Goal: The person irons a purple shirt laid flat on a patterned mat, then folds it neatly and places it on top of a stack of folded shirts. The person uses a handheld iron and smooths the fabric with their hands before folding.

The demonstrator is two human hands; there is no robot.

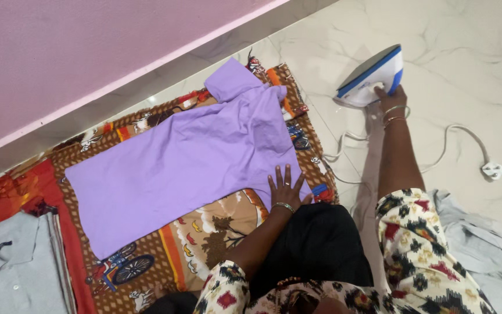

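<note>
I see the patterned cloth (216, 232) spread on the floor, brown with orange borders, and on it the purple shirt (187, 157) lying flat, its collar toward the wall. My left hand (286, 189) rests on the shirt's near edge, palm down, fingers spread wide, gripping nothing. The shirt reaches away to the left of that hand. A folded grey shirt (13, 267) lies at the cloth's far left end. On the marble floor to the right, well apart from the purple shirt, the white and blue iron (373, 75) stands on its heel; my right hand (391, 99) touches its handle, though I cannot tell how closed the fingers are. Its white cord (454, 134) trails to a plug (492, 170).
</note>
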